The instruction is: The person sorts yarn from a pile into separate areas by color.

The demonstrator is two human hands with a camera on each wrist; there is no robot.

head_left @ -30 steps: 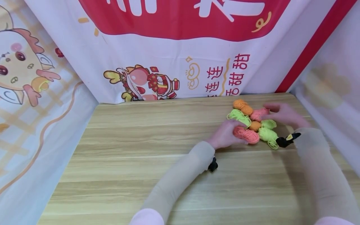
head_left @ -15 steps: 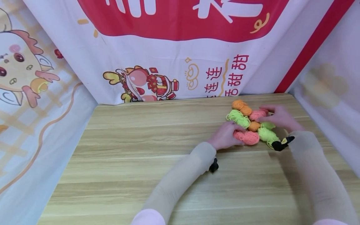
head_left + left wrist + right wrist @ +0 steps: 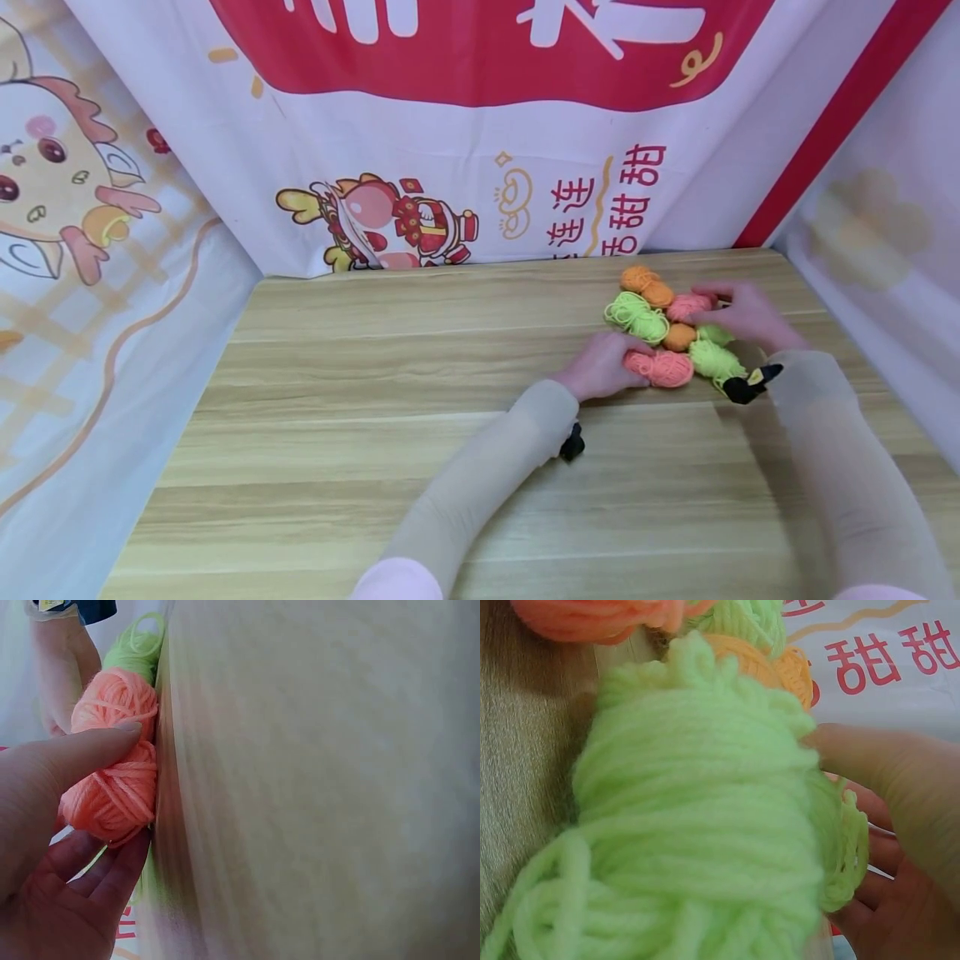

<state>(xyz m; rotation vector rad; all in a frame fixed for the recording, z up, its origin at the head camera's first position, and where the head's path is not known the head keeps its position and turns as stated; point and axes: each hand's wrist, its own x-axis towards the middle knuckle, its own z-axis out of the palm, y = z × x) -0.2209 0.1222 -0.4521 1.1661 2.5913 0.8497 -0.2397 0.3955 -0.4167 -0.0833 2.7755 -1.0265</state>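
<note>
Left hand (image 3: 600,365) has its thumb and fingers curled round the salmon-pink yarn ball (image 3: 660,367) at the near edge of the cluster, which sits on the wooden table (image 3: 375,433) toward its far right. Right hand (image 3: 746,317) cups the other side, fingers against a lime-green ball (image 3: 716,358), with orange balls (image 3: 648,286) and another green one (image 3: 636,312) packed tight between, and the printed banner (image 3: 480,125) behind

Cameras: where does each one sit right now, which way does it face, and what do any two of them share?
Head: worn high, looking forward and down at the wooden table, yarn cluster and both sleeved arms.
Left wrist: beside the left hand, facing the pink yarn ball it grips; thumb and fingers show.
Right wrist: beside the right hand, close on the green yarn ball; palm and fingers show.
Shared: head and left wrist both show the pink ball.
</note>
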